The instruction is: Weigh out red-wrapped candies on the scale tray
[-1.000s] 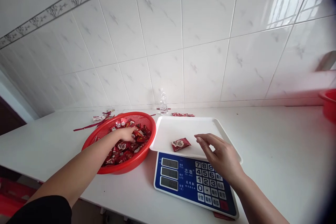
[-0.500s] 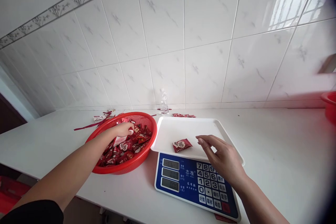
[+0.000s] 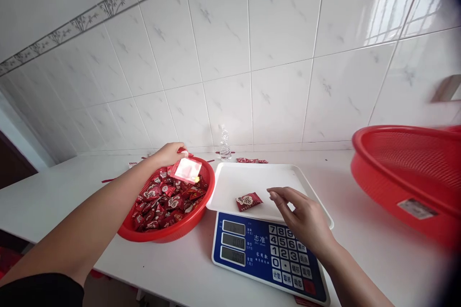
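Observation:
My left hand (image 3: 170,154) is closed on the top of a red-and-white packet (image 3: 187,171), which hangs above the far side of a red plastic basket (image 3: 169,236). Many dark red wrapped candies (image 3: 158,206) fill that basket. My right hand (image 3: 300,211) hovers over the front edge of a white weighing tray (image 3: 252,175), thumb and forefinger tips pinched with nothing visible in them. One dark red candy packet (image 3: 248,201) lies on the tray, just left of those fingertips. Below the tray sits the blue scale (image 3: 259,259), its keypad partly covered by my right hand.
A blurred red basket (image 3: 403,177) with a label stands out at the right. A clear plastic bottle (image 3: 225,143) and a strip of red packets (image 3: 252,160) rest near the tiled wall (image 3: 281,100), behind the tray.
My left hand has risen out of the candies toward the basket's far rim, lifting the red-and-white packet. A large red basket has come further into view from the right. My right hand has barely moved.

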A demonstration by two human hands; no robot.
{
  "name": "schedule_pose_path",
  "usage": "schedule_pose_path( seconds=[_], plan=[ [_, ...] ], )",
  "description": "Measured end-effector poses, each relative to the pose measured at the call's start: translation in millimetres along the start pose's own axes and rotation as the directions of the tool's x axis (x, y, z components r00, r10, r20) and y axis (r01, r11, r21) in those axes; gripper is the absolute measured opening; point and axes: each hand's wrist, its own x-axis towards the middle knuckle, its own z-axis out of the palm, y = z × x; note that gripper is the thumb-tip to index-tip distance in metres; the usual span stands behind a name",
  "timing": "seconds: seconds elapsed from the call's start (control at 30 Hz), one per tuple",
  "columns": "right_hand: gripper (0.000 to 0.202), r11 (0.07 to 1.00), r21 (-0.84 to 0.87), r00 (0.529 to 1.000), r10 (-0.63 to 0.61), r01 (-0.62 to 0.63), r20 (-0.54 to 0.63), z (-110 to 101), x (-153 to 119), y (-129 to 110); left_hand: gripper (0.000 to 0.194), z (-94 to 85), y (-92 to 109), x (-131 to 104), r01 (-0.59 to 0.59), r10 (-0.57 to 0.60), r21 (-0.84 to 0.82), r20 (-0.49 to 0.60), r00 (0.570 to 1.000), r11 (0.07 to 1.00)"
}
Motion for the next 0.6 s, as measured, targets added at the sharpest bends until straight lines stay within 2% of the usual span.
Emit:
schedule_pose_path(
  seconds=[0.07, 0.13, 0.23, 0.37, 0.47, 0.6],
  plan=[
    [0.034, 1.0, -0.003, 1.0, 0.007, -0.007, 0.003, 0.1, -0.1, 0.2, 0.025, 4.2, 18.8, 4.8, -0.034, 0.032, -0.07, -0.029, 0.999, 0.997],
    [0.034, 1.0, 0.0, 1.0, 0.014, -0.014, 0.004, 0.3, -0.2, 0.8, 0.026, 15.9, 38.0, 8.1, -0.064, 0.06, -0.145, -0.034, 0.998, 0.987],
    [0.033, 1.0, 0.006, 1.0, 0.027, -0.027, 0.004, 0.6, -0.3, 2.0, 0.024, 44.4, 63.9, 9.7, -0.086, 0.095, -0.239, 0.025, 0.995, 0.967],
    [0.034, 0.999, 0.013, 0.999, 0.035, -0.035, 0.004, -0.2, 0.3, 3.0, 0.022, 86.5, 89.3, 3.8, -0.125, 0.15, -0.262, 0.078, 0.986, 0.957],
    [0.032, 1.0, 0.011, 1.0, 0.027, -0.027, -0.001, -0.9, 0.4, 3.8, 0.024, 112.9, 102.3, -6.2, -0.167, 0.212, -0.239, 0.177, 0.961, 0.956],
    [0.029, 1.0, -0.005, 1.0, 0.019, -0.019, 0.001, -1.6, 0.3, 4.1, 0.051, 141.3, 112.8, -18.9, -0.203, 0.259, -0.197, 0.322, 0.911, 0.959]
  ],
)
